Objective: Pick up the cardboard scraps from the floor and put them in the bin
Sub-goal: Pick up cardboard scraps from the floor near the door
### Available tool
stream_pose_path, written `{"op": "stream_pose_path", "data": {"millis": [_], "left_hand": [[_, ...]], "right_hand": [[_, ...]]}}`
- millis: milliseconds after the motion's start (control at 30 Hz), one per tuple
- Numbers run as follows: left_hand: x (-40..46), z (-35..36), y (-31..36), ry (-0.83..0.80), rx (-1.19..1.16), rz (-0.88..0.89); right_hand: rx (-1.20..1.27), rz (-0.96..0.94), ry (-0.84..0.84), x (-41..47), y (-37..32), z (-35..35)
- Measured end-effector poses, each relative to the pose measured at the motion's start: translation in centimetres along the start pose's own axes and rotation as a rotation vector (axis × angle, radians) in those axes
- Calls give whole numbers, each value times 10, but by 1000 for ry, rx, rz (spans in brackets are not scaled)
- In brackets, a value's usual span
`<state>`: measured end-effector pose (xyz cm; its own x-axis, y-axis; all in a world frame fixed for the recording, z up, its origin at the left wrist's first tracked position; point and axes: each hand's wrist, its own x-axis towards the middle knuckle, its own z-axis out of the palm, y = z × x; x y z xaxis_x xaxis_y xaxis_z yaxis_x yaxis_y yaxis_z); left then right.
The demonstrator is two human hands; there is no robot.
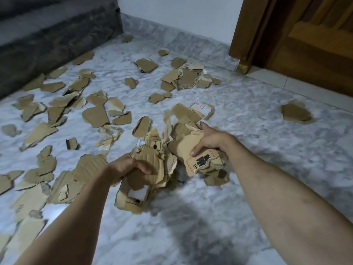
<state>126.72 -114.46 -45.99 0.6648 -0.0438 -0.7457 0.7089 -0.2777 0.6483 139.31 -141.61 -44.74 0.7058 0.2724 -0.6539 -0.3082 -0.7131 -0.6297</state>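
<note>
Both hands clamp bundles of cardboard scraps: left hand (127, 167) on a near bundle (145, 169), right hand (211, 139) on another (193, 148). Loose scraps (95, 115) litter the marble floor (248, 121), left and far.

Left hand (126, 167) and right hand (212, 139) each grip a bundle of cardboard scraps (95, 116) above the scrap-strewn marble floor (248, 119)

Bare marble floor (257, 150) lies open across the right and lower centre of the frame, broken only by one lone cardboard scrap (296, 113) at right. The left half is thick with scattered cardboard scraps (63, 104). A dark sofa (47, 39) blocks the upper left, a wooden door (305, 35) the upper right.
</note>
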Motion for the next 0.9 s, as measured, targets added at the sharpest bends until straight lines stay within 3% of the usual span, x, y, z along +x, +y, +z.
{"op": "stream_pose_path", "data": {"millis": [100, 367, 667, 767, 900], "left_hand": [[10, -10, -10, 4, -106, -43], [29, -20, -3, -164, -21, -69], [30, -21, 2, -260, -81, -96], [29, -19, 0, -249, -99, -96], [28, -16, -4, -225, -115, -86]], "right_hand": [[-31, -2, 22, 23, -19, 0], [-382, 131, -40, 77, -43, 18], [-699, 123, 109, 71, -49, 21], [-624, 71, 125, 70, -50, 29], [-329, 76, 112, 67, -43, 33]]}}
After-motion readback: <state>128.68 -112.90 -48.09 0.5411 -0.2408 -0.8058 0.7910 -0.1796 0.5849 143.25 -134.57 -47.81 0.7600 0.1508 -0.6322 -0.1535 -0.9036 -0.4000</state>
